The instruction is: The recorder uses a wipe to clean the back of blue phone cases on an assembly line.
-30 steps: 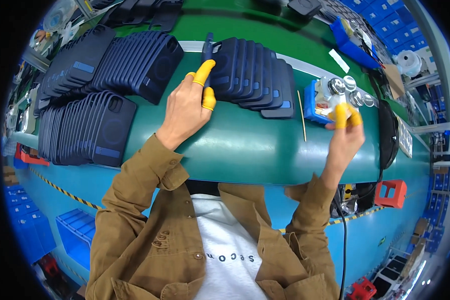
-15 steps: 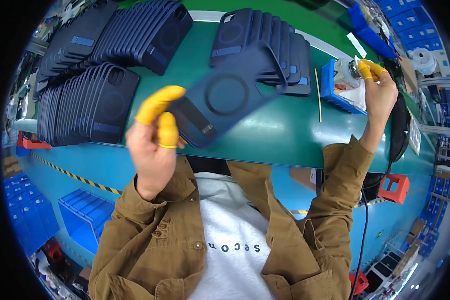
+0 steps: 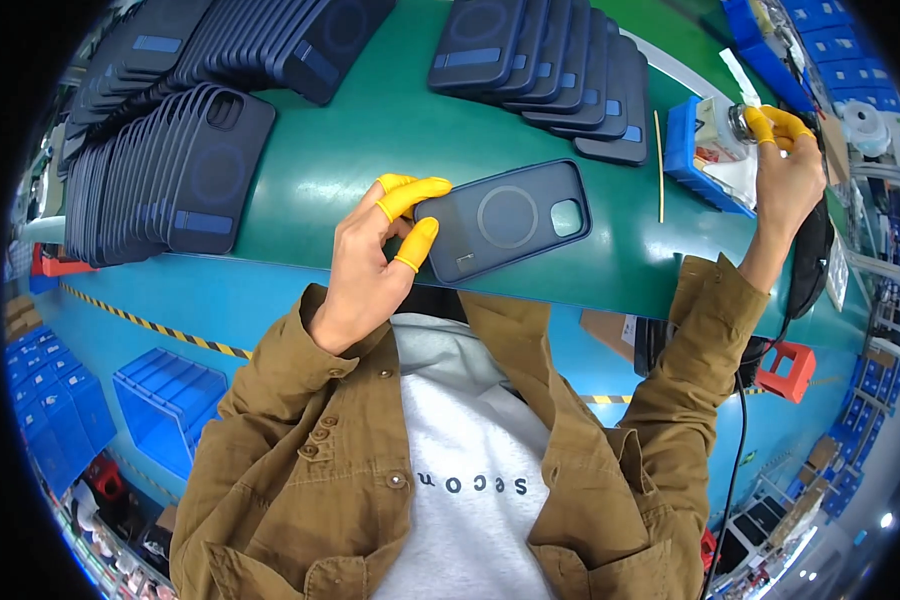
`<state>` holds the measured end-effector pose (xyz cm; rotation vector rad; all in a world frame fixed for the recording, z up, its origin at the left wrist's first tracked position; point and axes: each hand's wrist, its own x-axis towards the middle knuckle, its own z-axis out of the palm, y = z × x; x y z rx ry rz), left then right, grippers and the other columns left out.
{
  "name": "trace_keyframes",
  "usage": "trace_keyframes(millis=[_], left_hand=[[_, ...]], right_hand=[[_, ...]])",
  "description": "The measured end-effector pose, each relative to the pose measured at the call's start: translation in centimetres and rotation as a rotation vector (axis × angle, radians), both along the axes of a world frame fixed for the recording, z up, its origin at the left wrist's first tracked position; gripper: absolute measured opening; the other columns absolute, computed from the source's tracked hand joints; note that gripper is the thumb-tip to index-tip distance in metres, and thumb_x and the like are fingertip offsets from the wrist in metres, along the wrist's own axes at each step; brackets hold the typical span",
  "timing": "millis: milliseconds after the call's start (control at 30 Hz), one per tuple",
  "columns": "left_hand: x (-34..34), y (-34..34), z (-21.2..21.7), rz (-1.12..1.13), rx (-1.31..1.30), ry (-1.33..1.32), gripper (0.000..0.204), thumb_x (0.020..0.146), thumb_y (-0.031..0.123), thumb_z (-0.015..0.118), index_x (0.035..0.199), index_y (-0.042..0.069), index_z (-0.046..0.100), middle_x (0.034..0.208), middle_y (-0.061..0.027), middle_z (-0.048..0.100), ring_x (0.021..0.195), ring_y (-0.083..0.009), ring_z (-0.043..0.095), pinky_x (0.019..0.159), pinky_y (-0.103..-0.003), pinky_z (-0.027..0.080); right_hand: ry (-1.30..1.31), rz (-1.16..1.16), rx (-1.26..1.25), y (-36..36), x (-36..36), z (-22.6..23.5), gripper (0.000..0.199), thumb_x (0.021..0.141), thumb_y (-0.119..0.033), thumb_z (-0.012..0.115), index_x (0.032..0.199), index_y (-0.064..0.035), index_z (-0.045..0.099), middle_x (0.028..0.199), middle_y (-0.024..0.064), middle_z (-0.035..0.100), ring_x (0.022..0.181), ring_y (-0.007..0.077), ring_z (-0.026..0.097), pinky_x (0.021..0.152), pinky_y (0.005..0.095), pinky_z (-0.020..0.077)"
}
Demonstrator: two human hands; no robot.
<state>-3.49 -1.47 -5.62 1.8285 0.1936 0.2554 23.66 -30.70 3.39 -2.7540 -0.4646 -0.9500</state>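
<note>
My left grip (image 3: 370,262) pinches the phone case (image 3: 510,220) by one end over the counter (image 3: 315,180), presumably to leave most of it uncovered; whether my right grip (image 3: 792,185), at a silver lid (image 3: 739,122), pinches, I cannot tell.

One separate dark-blue rectangular phone case (image 3: 508,217) is counted, along with four rows of similar cases (image 3: 210,180) and one thin, straight, tan stick (image 3: 659,165).
</note>
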Motion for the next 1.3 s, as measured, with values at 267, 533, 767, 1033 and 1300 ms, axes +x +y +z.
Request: trace_keyframes(millis=[267,533,767,1033,1300], left_hand=[[-0.3,0.1,1.0,-0.095,0.097,-0.025,0.067,0.077,0.002,0.08,0.14,0.007,0.056,0.141,-0.01,0.052,0.127,-0.0265,0.052,0.101,-0.038,0.047],[-0.3,0.5,0.3,-0.143,0.27,-0.039,0.1,0.067,0.001,0.084,0.154,0.01,0.036,0.146,-0.0114,0.05,0.131,-0.0327,0.048,0.106,-0.042,0.045],[0.2,0.7,-0.3,-0.128,0.253,-0.124,0.11,0.063,-0.001,0.086,0.157,0.01,0.03,0.142,-0.0103,0.055,0.127,-0.0318,0.051,0.107,-0.042,0.046],[0.5,1.0,-0.1,-0.154,0.251,-0.11,0.111,0.06,0.0,0.088,0.156,0.01,0.032,0.139,-0.0094,0.058,0.123,-0.0319,0.053,0.105,-0.041,0.047],[0.5,0.9,-0.3,-0.141,0.268,-0.123,0.114,0.059,0.0,0.088,0.157,0.009,0.031,0.139,-0.0083,0.058,0.117,-0.0329,0.052,0.104,-0.04,0.046]], right_hand=[[0.336,0.132,0.229,-2.7,2.4,0.8,0.027,0.09,-0.012,0.072,0.115,-0.0042,0.075,0.097,0.0079,0.076,0.085,0.01,0.067,0.079,0.0244,0.0517],[0.053,0.138,0.123,-1.1,0.0,0.4,0.025,0.091,-0.02,0.074,0.111,-0.006,0.076,0.096,0.0088,0.076,0.09,0.0142,0.071,0.077,0.0275,0.0532],[0.648,0.673,0.641,7.9,-13.2,-4.6,0.026,0.082,-0.003,0.08,0.108,-0.0041,0.074,0.102,0.0077,0.074,0.088,0.0152,0.067,0.073,0.0296,0.0523],[0.383,0.852,0.223,12.2,-18.6,-9.0,0.022,0.074,-0.006,0.08,0.095,-0.0063,0.074,0.093,0.0073,0.064,0.089,0.0308,0.056,0.076,0.0403,0.0462],[0.38,0.699,0.192,9.5,-17.0,-8.7,0.022,0.073,-0.005,0.083,0.093,-0.0062,0.076,0.088,0.0074,0.068,0.087,0.0297,0.058,0.076,0.0395,0.0466]])
